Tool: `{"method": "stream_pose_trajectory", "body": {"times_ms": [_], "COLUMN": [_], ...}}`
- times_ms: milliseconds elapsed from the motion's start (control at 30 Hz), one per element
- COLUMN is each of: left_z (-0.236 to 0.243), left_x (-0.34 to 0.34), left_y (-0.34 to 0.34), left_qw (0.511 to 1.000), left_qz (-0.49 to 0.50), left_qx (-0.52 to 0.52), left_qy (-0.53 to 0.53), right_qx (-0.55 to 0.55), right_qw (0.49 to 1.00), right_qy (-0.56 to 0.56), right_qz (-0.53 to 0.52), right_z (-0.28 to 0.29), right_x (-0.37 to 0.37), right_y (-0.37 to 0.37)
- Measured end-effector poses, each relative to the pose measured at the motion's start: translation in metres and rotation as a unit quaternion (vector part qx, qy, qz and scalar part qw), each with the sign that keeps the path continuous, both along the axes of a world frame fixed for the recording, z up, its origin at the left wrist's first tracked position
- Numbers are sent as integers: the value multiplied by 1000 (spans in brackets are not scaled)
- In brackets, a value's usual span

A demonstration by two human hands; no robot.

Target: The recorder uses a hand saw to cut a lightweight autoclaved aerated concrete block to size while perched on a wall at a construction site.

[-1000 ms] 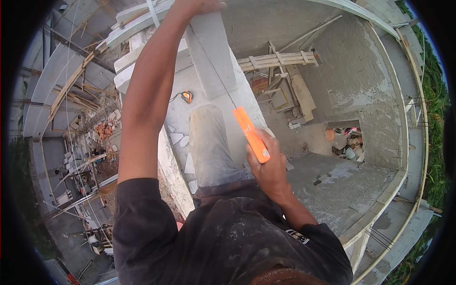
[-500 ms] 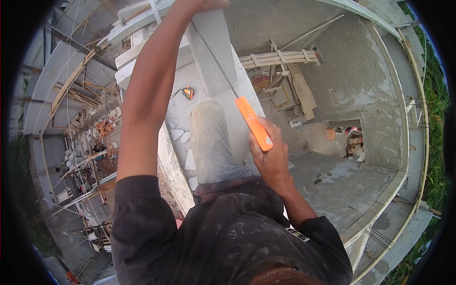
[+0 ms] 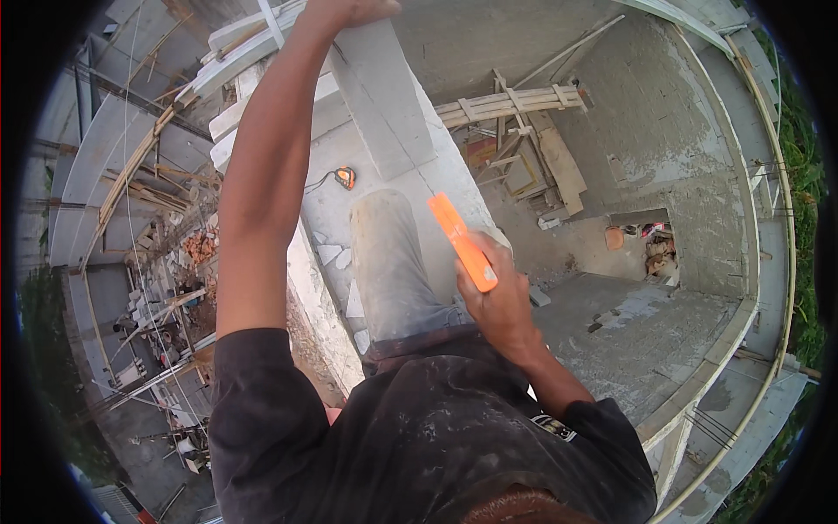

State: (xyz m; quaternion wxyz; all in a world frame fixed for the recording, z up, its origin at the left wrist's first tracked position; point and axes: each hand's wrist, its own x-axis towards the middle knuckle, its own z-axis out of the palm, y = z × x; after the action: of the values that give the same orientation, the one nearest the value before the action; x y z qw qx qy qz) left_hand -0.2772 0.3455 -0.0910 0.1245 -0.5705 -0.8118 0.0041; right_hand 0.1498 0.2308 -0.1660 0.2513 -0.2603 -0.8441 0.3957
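A long grey lightweight concrete block (image 3: 384, 105) lies on top of the wall ahead of me. My left hand (image 3: 358, 10) is on its far end, gripping it, partly cut off by the picture's upper edge. My right hand (image 3: 499, 301) is closed around the orange handle of a handsaw (image 3: 463, 243). The saw's thin blade runs away from me along the block's face, following a dark lengthwise line; how deep it sits cannot be seen. A small orange and black tape measure (image 3: 345, 178) with a dark strap rests left of the block, near my knee.
I straddle the pale wall top (image 3: 327, 140), where broken white chips (image 3: 353, 301) lie beside my leg. More blocks (image 3: 229, 122) are stacked at the far left. On the right, a plastered room drops well below, with a wooden scaffold (image 3: 515, 106). Rubble lies down on the left.
The saw handle and my right hand have come slightly back toward me. My left hand keeps its place on the block's far end; the whole view has shifted a little.
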Motion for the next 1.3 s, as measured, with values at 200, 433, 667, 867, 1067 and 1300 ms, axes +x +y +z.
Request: {"method": "stream_pose_trajectory", "body": {"times_ms": [200,433,667,867,1067,1300], "left_z": [12,23,13,20,6,6], "left_x": [19,-6,11,-13,25,-13], "left_y": [-6,-12,2,0,-3,-7], "left_qw": [998,1000,1000,999,998,999], "left_qz": [21,23,-6,29,-3,9], "left_qx": [-28,-11,24,-5,49,16], "left_qy": [-50,-11,-19,-25,-33,-25], "right_qx": [8,43,27,66,22,45], "right_qw": [999,999,997,997,999,999], "right_qy": [32,-4,67,-45,32,-4], "right_qz": [6,-11,23,-17,5,-17], "right_z": [8,-6,1,-19,-1,-16], "right_x": [-95,58,-117,69,-96,-1], "right_y": [20,-30,40,-27,40,-7]}}
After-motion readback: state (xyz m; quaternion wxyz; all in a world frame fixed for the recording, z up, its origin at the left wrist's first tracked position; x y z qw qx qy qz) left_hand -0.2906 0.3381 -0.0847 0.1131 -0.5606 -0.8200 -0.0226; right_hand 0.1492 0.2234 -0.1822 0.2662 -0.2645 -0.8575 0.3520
